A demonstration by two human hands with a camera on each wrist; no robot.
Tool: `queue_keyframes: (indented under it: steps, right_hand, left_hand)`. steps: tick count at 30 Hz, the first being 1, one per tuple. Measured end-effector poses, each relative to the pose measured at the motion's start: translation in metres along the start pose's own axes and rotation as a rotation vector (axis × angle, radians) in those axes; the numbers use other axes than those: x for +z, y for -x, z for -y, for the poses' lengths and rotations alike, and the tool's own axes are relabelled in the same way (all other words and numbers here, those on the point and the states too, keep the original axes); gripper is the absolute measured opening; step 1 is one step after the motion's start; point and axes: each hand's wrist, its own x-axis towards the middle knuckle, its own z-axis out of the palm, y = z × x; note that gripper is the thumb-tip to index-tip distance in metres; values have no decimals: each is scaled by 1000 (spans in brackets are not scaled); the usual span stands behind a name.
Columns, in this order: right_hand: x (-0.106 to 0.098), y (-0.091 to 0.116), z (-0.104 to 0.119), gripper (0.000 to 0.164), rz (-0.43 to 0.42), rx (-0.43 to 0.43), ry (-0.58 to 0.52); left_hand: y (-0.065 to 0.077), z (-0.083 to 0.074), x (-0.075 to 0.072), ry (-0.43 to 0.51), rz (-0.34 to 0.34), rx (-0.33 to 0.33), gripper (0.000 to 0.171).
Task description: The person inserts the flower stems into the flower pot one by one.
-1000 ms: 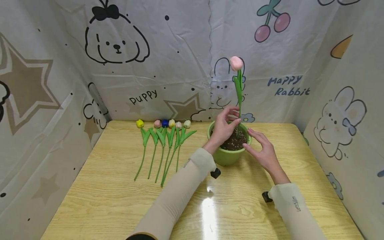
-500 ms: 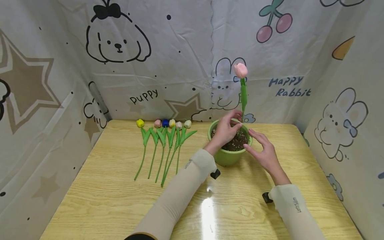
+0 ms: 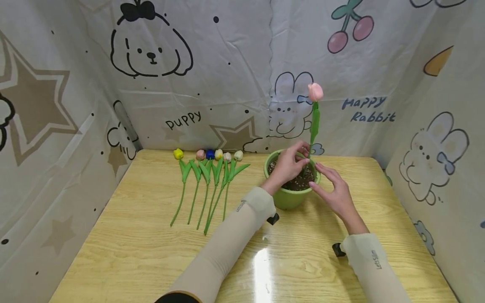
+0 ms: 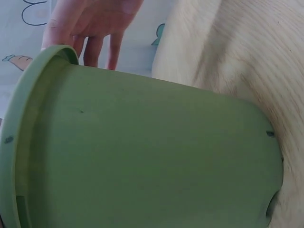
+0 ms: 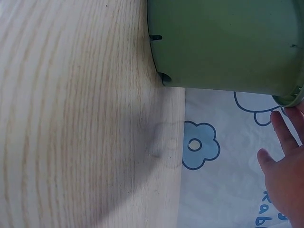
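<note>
An artificial pink tulip [image 3: 315,120] stands nearly upright over the green flowerpot [image 3: 289,200], its lower stem down at the dark soil [image 3: 297,182]. My left hand [image 3: 286,167] reaches over the pot and pinches that stem low down between thumb and fingers. At the pot's right side, my right hand [image 3: 335,192] rests fingertips and thumb at the rim, fingers spread and fairly straight. The left wrist view is mostly filled by the pot's wall [image 4: 152,142]. In the right wrist view, fingers [image 5: 285,135] reach up to the pot's rim.
Left of the pot, several more artificial tulips lie in a row on the wooden table [image 3: 132,252], including a yellow tulip [image 3: 178,154] and a blue tulip [image 3: 210,154]. Printed cloth [image 3: 235,50] walls in the table at the back and both sides.
The pink tulip has shifted right and its bloom sits lower, with my left hand moving slightly right along with it. My right hand stays at the pot's rim.
</note>
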Motion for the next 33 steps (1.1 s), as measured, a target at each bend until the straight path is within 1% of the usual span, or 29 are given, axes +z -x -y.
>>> queue_keyframes:
  steps: [6, 10, 12, 16, 20, 26, 33]
  right_hand:
    - [0, 1, 0, 61, 0, -4, -7]
    - [1, 2, -1, 60, -5, -7, -12]
    - [1, 2, -2, 60, -1, -3, -12]
    - [1, 2, 0, 61, 11, 2, -10]
    - [-1, -1, 1, 61, 6, -8, -2]
    - [-1, -2, -1, 61, 8, -9, -5]
    - [-1, 0, 1, 61, 11, 6, -8]
  left_hand:
    - [-1, 1, 2, -16, 14, -12, 28]
    - [0, 2, 3, -41, 25, -2, 29]
    - [0, 2, 3, -40, 30, -4, 29]
    - [1, 0, 2, -21, 17, -20, 28]
    - [-1, -2, 1, -14, -7, -21, 27]
    - [-1, -3, -4, -34, -15, -54, 36]
    - [4, 0, -11, -75, -6, -90, 42]
